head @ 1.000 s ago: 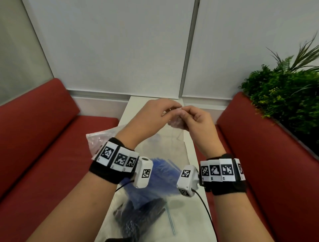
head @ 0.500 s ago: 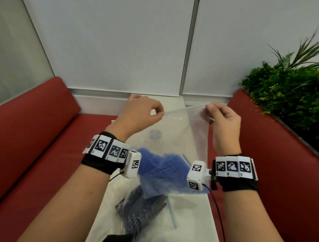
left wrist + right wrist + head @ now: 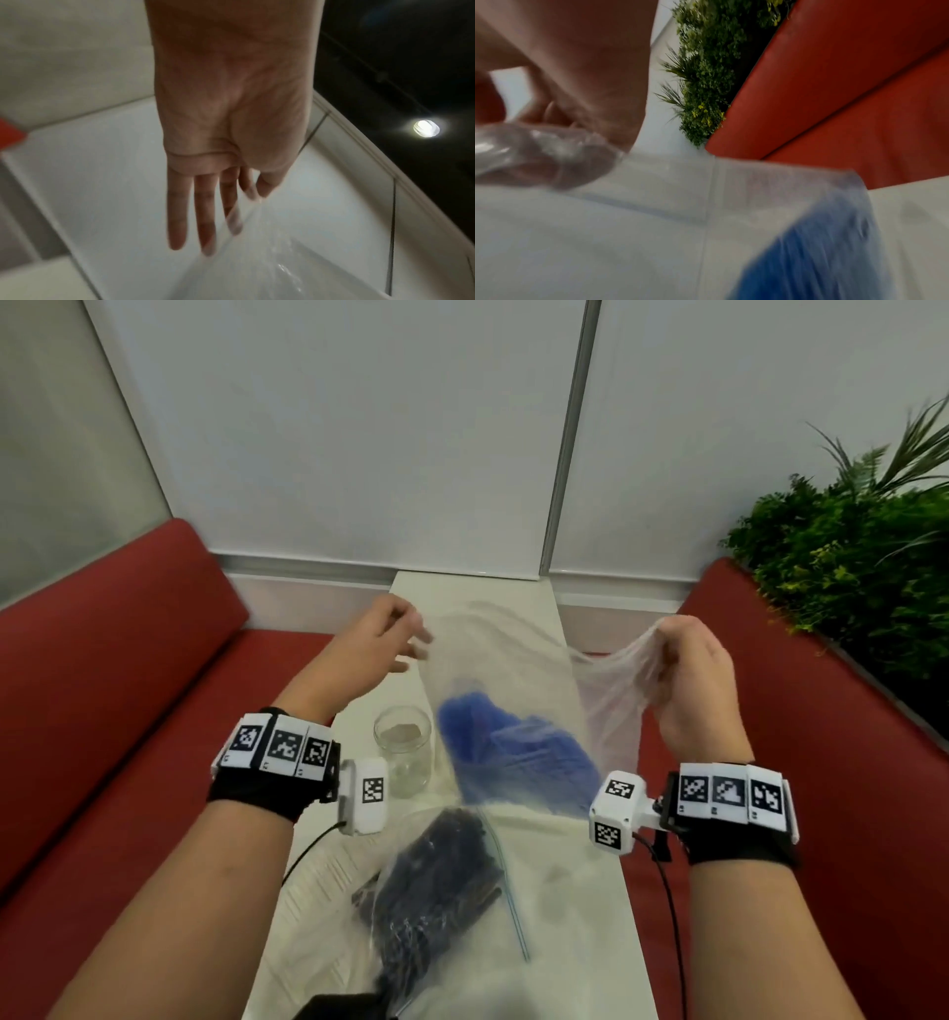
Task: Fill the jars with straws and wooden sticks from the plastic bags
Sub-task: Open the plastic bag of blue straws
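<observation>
I read the white surface [image 3: 575, 906] as narrow, w/ red bench seats [image 3: 102, 711] flanking both long edges and a green plant [image 3: 847, 567] off to the right; free room is mostly fwd toward the wall, little to either side. Clear plastic bag [image 3: 513, 670] of blue straws [image 3: 513, 752] hangs above the surface mid-frame, mouth up. Right hand [image 3: 688, 680] has its grip closed on a bunched corner of the bag top, film stretched taut. Left hand [image 3: 375, 644] grip is open, fingers straight; wrist view shows fingertips [image 3: 233, 223] brushing the bag edge, not pinching it. Second bag of dark sticks [image 3: 436, 880] lies on the surface near me. Empty glass jar [image 3: 403, 757] stands upright just left of the hanging bag, close to the left edge. One loose straw [image 3: 506, 901] lies beside the dark bag. Risks, my judgement: bag is held from one corner only, so it may swing or tip and spill straws off the narrow top; the left hand or bag could knock the jar over the near edge; stretched film may tear.
</observation>
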Demonstrator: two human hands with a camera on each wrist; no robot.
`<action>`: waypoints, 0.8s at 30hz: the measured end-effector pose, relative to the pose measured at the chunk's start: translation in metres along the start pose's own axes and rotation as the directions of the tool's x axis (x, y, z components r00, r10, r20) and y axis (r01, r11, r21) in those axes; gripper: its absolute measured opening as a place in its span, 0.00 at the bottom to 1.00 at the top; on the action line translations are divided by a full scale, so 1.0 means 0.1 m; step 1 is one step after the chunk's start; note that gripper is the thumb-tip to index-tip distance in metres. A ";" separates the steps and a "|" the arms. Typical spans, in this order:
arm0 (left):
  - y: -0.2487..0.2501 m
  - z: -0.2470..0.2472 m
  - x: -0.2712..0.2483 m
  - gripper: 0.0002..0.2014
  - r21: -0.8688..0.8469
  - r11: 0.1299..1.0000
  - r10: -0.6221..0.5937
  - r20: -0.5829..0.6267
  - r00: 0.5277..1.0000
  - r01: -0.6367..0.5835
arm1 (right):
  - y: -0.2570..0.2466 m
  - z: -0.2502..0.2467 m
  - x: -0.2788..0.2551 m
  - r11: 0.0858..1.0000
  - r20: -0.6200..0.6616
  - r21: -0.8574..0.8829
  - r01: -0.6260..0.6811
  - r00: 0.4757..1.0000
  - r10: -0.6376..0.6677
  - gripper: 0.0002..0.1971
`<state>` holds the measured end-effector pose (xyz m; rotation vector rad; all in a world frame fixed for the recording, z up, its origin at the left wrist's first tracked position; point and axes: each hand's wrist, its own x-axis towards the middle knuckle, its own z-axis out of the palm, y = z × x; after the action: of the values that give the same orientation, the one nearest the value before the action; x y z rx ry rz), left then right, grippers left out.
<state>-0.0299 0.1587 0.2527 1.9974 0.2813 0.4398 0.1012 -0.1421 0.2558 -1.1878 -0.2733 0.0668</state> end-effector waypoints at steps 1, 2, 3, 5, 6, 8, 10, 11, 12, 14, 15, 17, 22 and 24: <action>0.02 0.08 -0.02 0.09 -0.188 0.982 -0.025 0.004 1.000 0.025 | -0.01 0.00 -0.02 0.992 0.098 -0.080 -0.095 0.990 0.102 0.11; 0.06 0.16 -0.05 0.10 -0.307 0.952 -0.023 -0.002 1.000 0.022 | -0.03 -0.01 -0.04 0.965 0.220 -0.178 -0.195 0.947 0.232 0.17; 0.09 0.23 -0.08 0.11 -0.381 0.924 -0.013 -0.005 1.000 0.010 | -0.03 -0.02 -0.06 0.914 0.336 -0.310 -0.263 0.869 0.364 0.25; 0.16 0.38 -0.14 0.11 -0.423 0.906 0.007 0.006 1.000 -0.004 | -0.02 -0.03 -0.13 0.774 0.455 -0.586 -0.240 0.693 0.559 0.32; 0.18 0.45 -0.15 0.10 -0.414 0.910 0.016 0.016 1.000 -0.008 | 0.01 -0.01 -0.17 0.720 0.472 -0.666 -0.195 0.637 0.609 0.29; 0.21 0.60 -0.17 0.08 -0.409 0.912 0.018 0.028 0.999 -0.005 | 0.06 0.09 -0.27 0.684 0.482 -0.712 -0.158 0.599 0.640 0.22; 0.26 0.69 -0.19 0.08 -0.412 0.911 0.014 0.033 0.999 0.000 | 0.14 0.24 -0.36 0.698 0.496 -0.700 -0.149 0.602 0.625 0.20; 0.27 0.72 -0.20 0.07 -0.406 0.914 0.018 0.042 0.999 0.000 | 0.17 0.30 -0.40 0.708 0.499 -0.690 -0.150 0.610 0.616 0.19; 0.28 0.75 -0.20 0.07 -0.395 0.919 0.027 0.061 0.998 -0.001 | 0.20 0.35 -0.43 0.714 0.500 -0.684 -0.151 0.616 0.609 0.17; 0.30 0.80 -0.22 0.07 -0.395 0.919 0.030 0.114 0.993 0.017 | 0.26 0.42 -0.48 0.712 0.491 -0.688 -0.139 0.634 0.598 0.15; 0.30 0.83 -0.24 0.07 -0.402 0.915 0.023 0.136 0.990 0.034 | 0.28 0.43 -0.50 0.704 0.475 -0.699 -0.124 0.656 0.587 0.13; 0.32 0.90 -0.28 0.09 -0.394 0.916 -0.012 0.165 0.986 0.077 | 0.33 0.43 -0.50 0.693 0.426 -0.711 -0.120 0.710 0.560 0.08; 0.22 1.00 -0.39 0.37 0.066 0.995 -0.099 0.368 0.924 0.081 | 0.31 0.34 -0.45 0.768 0.317 -0.522 -0.371 0.752 0.578 0.13; 0.13 1.00 -0.43 0.33 0.141 0.981 -0.177 0.367 0.913 0.133 | 0.32 0.28 -0.40 0.812 0.268 -0.326 -0.484 0.776 0.571 0.15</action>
<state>-0.0259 0.0554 0.2156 2.1021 0.2227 -0.0700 0.0587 -0.1128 0.2289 -1.4673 -0.2565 0.7795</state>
